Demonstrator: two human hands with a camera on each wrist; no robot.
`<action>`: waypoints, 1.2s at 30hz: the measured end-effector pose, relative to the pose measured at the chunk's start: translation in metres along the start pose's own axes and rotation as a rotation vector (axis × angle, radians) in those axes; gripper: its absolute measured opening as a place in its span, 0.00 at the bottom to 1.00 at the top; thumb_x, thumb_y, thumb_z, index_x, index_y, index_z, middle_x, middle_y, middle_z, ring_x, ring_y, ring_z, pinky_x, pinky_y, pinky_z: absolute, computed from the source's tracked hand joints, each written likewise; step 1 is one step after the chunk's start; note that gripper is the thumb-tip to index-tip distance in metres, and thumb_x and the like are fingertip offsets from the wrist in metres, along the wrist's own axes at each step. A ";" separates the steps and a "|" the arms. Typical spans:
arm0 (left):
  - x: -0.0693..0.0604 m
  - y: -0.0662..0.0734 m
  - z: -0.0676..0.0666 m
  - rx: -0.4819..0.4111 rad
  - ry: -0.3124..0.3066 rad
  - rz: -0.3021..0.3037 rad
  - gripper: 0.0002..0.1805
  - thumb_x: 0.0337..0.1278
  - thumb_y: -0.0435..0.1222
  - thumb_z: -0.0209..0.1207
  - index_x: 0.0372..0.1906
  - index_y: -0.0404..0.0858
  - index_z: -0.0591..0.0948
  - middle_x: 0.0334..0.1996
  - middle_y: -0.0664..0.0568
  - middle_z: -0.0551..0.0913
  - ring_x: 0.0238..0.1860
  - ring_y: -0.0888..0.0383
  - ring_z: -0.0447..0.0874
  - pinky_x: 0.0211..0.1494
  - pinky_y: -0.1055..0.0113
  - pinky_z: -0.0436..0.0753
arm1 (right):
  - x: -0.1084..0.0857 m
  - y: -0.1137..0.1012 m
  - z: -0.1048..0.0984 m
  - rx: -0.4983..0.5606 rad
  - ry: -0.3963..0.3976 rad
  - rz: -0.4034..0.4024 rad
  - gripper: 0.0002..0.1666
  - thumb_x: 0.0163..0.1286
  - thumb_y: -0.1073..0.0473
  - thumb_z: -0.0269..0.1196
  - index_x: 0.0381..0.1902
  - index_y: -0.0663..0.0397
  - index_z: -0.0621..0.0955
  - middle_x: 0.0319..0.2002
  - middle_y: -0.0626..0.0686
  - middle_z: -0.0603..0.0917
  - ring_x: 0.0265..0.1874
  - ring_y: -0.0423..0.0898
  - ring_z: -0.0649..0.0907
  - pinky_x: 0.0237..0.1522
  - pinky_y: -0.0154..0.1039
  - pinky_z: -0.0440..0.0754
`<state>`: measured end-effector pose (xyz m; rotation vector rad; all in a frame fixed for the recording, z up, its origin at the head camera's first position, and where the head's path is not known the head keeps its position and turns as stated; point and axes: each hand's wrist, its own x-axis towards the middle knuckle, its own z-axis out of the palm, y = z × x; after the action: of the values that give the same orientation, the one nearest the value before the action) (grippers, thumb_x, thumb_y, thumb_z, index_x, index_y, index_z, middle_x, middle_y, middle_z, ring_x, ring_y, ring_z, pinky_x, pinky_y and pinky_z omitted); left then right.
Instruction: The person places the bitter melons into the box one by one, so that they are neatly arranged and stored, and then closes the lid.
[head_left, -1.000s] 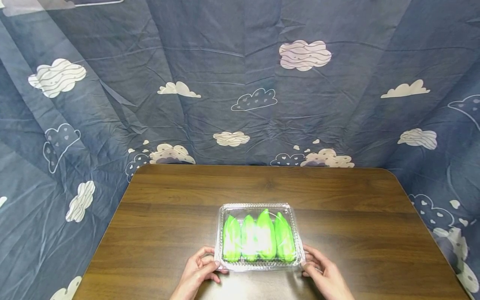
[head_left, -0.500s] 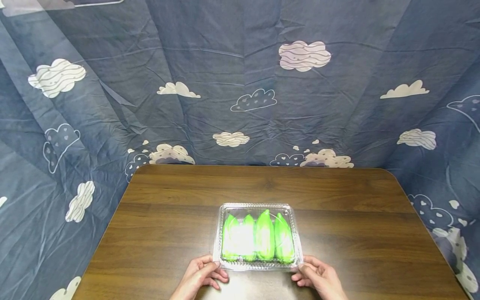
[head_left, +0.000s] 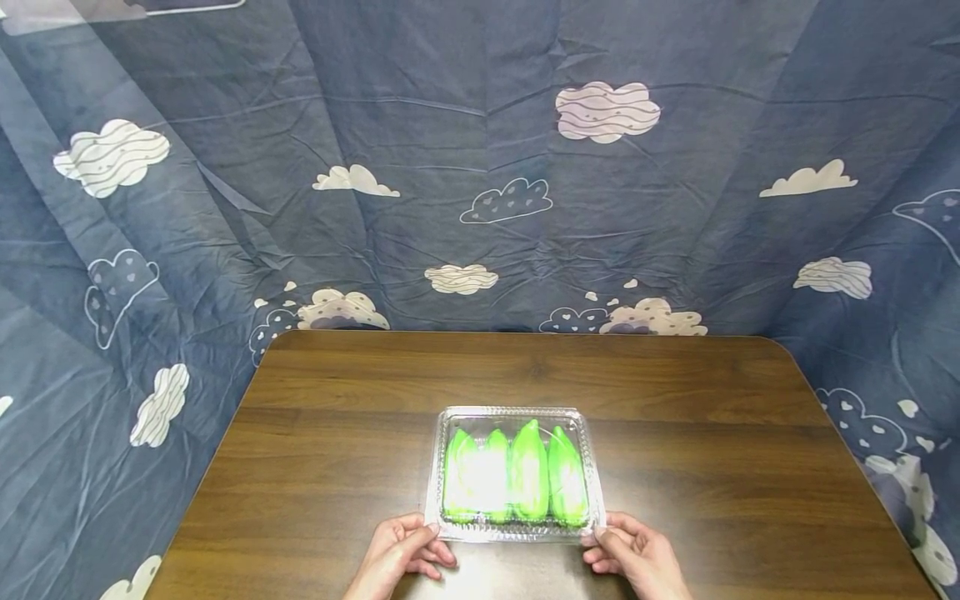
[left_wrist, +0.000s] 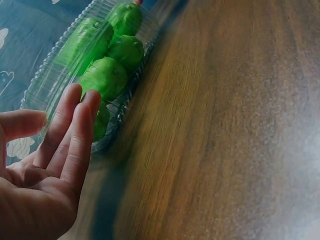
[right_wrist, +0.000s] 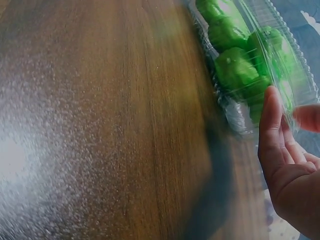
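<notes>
A clear plastic clamshell container [head_left: 525, 533] with a closed lid stands at the middle of the table's near part. Inside lie several long bright green fruits or vegetables [head_left: 529, 475] with tapered ends, side by side; glare washes out part of them. My left hand [head_left: 401, 546] pinches the container's near left corner at the rim, thumb above and fingers below. At the near right corner, my right hand [head_left: 636, 550] pinches the rim the same way. Both wrist views show a thumb and fingers on either side of the rim, at the left hand [left_wrist: 50, 170] and right hand [right_wrist: 290, 160].
The brown wooden table [head_left: 337, 417] has rounded far corners. A dark blue cloth [head_left: 450, 125] printed with clouds hangs behind it and at both sides. Bright glare lies on the table in front of the container.
Both hands have slid slightly nearer along the container's sides to its near corners. The right hand has also shifted left, and the container has moved very slightly left. Little differs over the last half second.
</notes>
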<state>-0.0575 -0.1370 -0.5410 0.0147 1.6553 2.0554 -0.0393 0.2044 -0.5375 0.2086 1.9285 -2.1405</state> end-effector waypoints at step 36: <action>0.004 -0.004 0.001 -0.042 0.034 0.018 0.12 0.70 0.33 0.52 0.37 0.25 0.76 0.29 0.42 0.86 0.36 0.50 0.88 0.35 0.61 0.85 | 0.004 0.002 0.006 -0.021 0.079 -0.035 0.24 0.69 0.73 0.57 0.54 0.91 0.64 0.32 0.64 0.86 0.28 0.47 0.87 0.34 0.40 0.85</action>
<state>-0.0594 -0.1338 -0.5460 -0.0193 1.6371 2.1143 -0.0419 0.1980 -0.5402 0.2610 2.0110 -2.1641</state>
